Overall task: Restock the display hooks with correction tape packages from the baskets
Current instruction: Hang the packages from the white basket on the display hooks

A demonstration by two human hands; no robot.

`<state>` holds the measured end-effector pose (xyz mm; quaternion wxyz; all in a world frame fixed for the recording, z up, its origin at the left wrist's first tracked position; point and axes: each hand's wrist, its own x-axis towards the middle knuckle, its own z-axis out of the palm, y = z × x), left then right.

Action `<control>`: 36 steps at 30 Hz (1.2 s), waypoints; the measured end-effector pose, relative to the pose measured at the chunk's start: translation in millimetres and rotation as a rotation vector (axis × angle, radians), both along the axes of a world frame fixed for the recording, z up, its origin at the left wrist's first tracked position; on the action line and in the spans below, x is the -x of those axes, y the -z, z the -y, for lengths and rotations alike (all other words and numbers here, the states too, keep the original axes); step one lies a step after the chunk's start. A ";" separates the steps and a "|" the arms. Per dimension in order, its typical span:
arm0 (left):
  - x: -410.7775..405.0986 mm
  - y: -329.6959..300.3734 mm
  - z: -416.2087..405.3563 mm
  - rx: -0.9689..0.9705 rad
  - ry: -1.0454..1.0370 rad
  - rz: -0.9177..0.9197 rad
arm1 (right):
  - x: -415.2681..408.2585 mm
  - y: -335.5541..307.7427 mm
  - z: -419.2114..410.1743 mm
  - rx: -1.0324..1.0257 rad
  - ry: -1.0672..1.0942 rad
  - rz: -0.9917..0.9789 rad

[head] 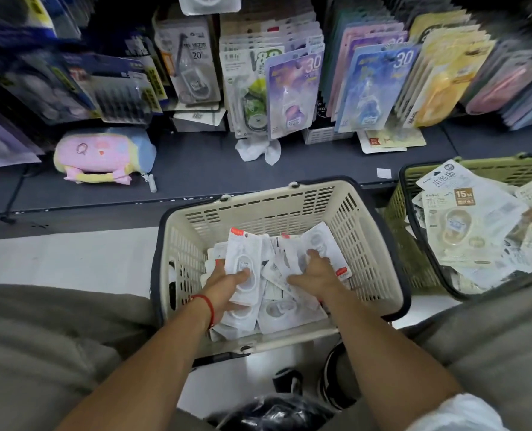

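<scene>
While both hands dig into the cream basket on the floor, the left hand has its thumb curled over an upright white correction tape package, pinching it against the fingers behind, and there's a red string around that wrist! Over on the other side, the right hand is down among the loose white packages heaped in the basket's bottom, fingers bent onto one tilted package with an orange corner tab; whether it truly grips that pack or only presses on it, I can't tell from this angle. Just to the right sits a green basket, touching or nearly touching the cream one, piled with beige-printed packs marked 15M. Up ahead, the display hooks are crowded with hanging blister cards, a purple card and a blue card both showing a big 30. On the dark shelf below them lies a pink plush pouch at the left, and a crumpled white wrapper near the middle
</scene>
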<state>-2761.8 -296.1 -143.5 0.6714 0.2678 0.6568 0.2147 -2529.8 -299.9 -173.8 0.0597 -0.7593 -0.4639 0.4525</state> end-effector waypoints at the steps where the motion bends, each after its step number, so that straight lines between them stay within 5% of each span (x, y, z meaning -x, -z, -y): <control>1: -3.2 -0.5 0.0 0.012 -0.005 -0.010 | 4.6 -4.9 -1.6 -0.065 0.035 -0.057; 4: -17.1 -1.7 0.4 0.050 -0.021 0.094 | 29.0 -21.3 -1.3 -0.221 0.049 -0.308; 9: -34.2 -6.0 4.5 0.143 -0.195 0.543 | 52.6 -34.1 5.4 -0.334 -0.042 -0.269; 12: -35.5 -6.6 4.9 0.120 -0.204 0.476 | 44.5 -37.1 7.1 -0.305 -0.086 -0.402; 15: -29.0 -2.5 6.5 0.150 -0.264 0.380 | 30.3 -35.2 -0.1 -0.175 0.152 -0.565; 19: -19.2 -1.6 6.0 0.144 -0.334 0.309 | -0.4 -6.6 3.1 0.036 0.027 0.011; 26: -12.6 2.7 8.5 0.128 -0.342 0.260 | 4.9 12.0 3.2 0.183 -0.220 0.171; 36: -12.1 -18.0 6.6 0.108 -0.361 0.336 | -12.6 -10.1 2.0 0.209 0.011 -0.133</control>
